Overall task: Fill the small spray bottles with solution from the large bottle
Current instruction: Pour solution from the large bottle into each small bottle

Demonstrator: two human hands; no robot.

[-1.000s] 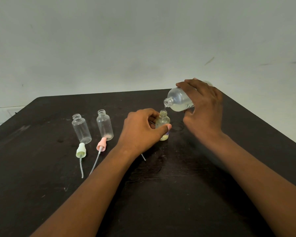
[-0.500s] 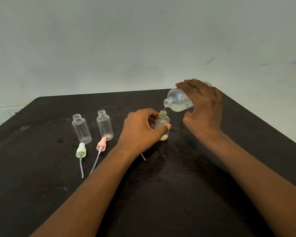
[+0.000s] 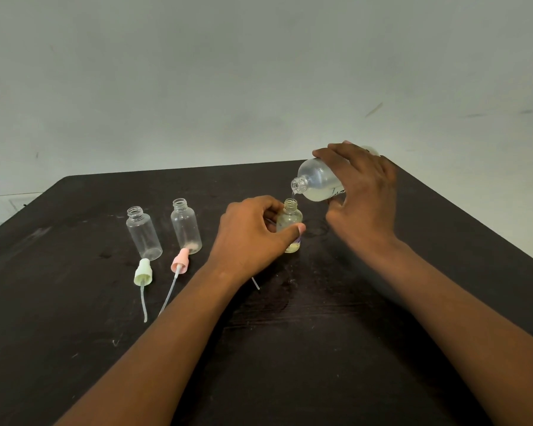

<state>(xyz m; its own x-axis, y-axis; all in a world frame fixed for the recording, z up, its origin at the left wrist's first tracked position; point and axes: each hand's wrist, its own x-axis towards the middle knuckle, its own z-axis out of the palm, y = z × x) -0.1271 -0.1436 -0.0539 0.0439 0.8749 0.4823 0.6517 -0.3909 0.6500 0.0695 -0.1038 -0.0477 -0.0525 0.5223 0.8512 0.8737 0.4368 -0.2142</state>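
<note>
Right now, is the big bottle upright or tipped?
Tipped. The right hand holds the big bottle nearly on its side, its open neck angled down just above the mouth of the small bottle.

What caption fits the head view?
Right hand tips large bottle over small bottle held by left hand.

Dark, scuffed wooden bench [image 3: 74, 348] against a plain pale grey-green wall [image 3: 228, 72] with faint marks; white fixture [image 3: 3, 207] at far left; soft, even light.

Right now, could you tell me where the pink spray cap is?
The pink spray cap lies on the table, left of centre, against the middle empty bottle's base.
</note>
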